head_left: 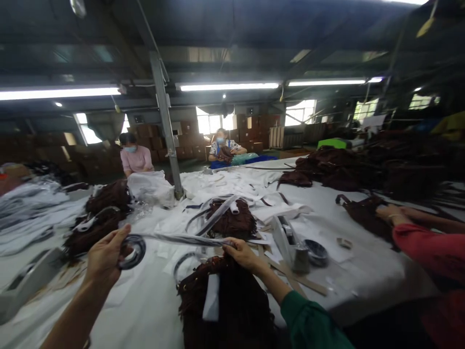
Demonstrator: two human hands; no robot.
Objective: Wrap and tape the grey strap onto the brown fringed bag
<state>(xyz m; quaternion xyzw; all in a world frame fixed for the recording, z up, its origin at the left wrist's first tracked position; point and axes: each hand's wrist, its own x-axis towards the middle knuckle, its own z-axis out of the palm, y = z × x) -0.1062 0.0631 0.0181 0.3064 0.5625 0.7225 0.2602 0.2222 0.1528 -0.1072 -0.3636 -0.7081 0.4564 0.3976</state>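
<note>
My left hand (107, 257) is closed on the rolled end of a long strap (181, 238), dark and wrapped in pale film. The strap stretches level across to my right hand (241, 252), whose fingers pinch its other part. Below my right hand is a dark brown fringed bag (236, 305) with metal eyelets and a white paper tag (211, 295) on its front. A curved handle or strap loop (179, 264) rises at the bag's left. Behind the strap lies another brown fringed bag (232, 220) with a wrapped strap over it.
A tape dispenser (290, 242) stands right of the bag, beside a dark tape roll (317, 252) and cardboard strips (305, 282). Another dispenser (31, 281) is at left. A co-worker's red sleeve (423, 245) reaches a brown bag (363, 213). Two people sit across the white-covered table (145, 310).
</note>
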